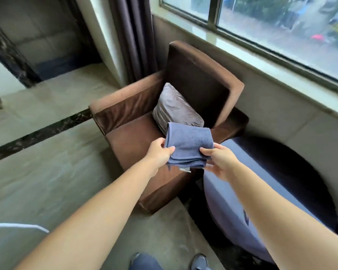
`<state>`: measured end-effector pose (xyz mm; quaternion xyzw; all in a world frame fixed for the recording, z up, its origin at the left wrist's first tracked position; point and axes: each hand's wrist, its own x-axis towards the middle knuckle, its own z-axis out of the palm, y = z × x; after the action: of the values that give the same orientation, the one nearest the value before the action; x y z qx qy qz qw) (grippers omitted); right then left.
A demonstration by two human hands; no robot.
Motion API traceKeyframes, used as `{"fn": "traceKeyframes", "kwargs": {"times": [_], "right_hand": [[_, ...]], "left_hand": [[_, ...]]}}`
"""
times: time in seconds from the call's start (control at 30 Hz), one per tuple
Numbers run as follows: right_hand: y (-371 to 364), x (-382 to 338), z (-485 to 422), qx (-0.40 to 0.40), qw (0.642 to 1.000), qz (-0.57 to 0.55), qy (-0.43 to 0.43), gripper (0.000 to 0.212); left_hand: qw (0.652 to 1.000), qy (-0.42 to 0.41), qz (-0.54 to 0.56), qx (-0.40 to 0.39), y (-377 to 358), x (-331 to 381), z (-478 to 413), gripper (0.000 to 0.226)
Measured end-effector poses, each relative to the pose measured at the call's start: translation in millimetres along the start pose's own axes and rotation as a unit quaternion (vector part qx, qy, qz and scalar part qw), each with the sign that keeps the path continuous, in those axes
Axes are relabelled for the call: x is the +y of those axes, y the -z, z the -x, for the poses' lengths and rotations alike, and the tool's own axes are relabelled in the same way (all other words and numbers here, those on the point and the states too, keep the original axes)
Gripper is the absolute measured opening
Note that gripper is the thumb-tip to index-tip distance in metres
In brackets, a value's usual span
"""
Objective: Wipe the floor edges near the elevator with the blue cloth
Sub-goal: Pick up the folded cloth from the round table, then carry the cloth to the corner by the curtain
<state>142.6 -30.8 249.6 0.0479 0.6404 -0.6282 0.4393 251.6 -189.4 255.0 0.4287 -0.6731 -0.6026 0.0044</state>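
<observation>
Right, I see the blue cloth (187, 145) held up between both hands, in the air over the near edge of a brown armchair (129, 141). It is a soft, fleecy rectangle folded into several layers, the stacked edges showing along its near side. My left hand (160, 152) has its grip closed on the cloth's left edge, thumb on top and fingers curled under. My right hand (219, 158) pinches the right corner the same way, thumb pressed on the nap.

The armchair is boxy and suede-like, with flat slab arms and a tall straight back. A plump grey cushion (174, 108) with a sheen leans in its far corner, just beyond the cloth. The floor (47, 172) is glossy pale tile crossed by a dark marbled strip (37, 133). A heavy dark curtain (135, 36) hangs in folds at the far side, beside a smooth stone window sill (242, 53).
</observation>
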Motion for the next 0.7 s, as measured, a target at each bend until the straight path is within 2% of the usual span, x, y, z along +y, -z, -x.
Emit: {"fn": "traceKeyframes", "kwargs": {"times": [0.1,0.27,0.5,0.7], "right_hand": [[-68.7,-17.8,16.5,-0.071,0.997,0.031,0.026,0.020],[-195.1,-27.4,29.3,-0.132,0.982,0.128,0.038,0.023],[-401.3,26.6,40.6,-0.185,0.972,0.139,0.026,0.010],[-514.1,44.3,34.4,-0.228,0.959,0.168,0.017,0.014]], "left_hand": [[0.997,-0.002,0.054,0.060,65.2,-8.4,18.2,0.027],[0.975,0.024,0.180,0.128,180.4,-35.9,38.8,0.028],[0.962,0.009,0.188,0.196,379.8,-95.0,73.7,0.016],[0.952,0.051,0.210,0.218,489.3,-131.0,72.9,0.017]]}}
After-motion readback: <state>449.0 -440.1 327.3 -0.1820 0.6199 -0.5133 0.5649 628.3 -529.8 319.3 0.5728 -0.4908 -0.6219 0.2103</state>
